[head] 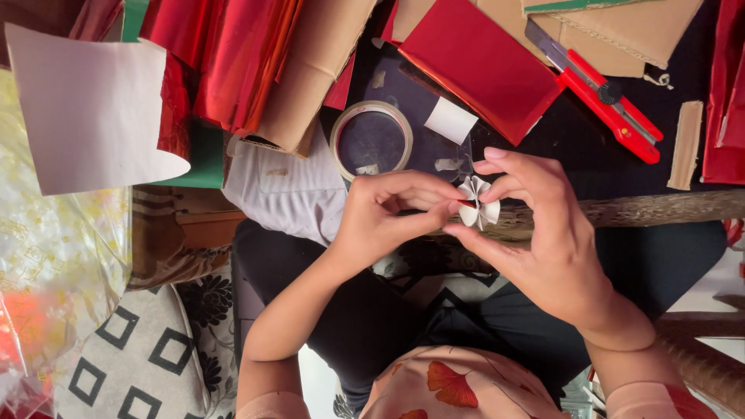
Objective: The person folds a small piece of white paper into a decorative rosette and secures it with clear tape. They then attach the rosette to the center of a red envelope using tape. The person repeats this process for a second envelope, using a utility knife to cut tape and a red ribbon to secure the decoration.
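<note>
Both hands meet at the middle of the view over a small white folded paper flower with a red spot at its centre. My left hand pinches its left side between thumb and fingertips. My right hand curls around its right side, with fingers above and thumb below. The flower is held in the air just in front of the edge of a dark table.
On the table lie a roll of clear tape, a white paper scrap, a red foil sheet, a red utility knife and cardboard pieces. Red foil rolls and a white sheet lie at the left.
</note>
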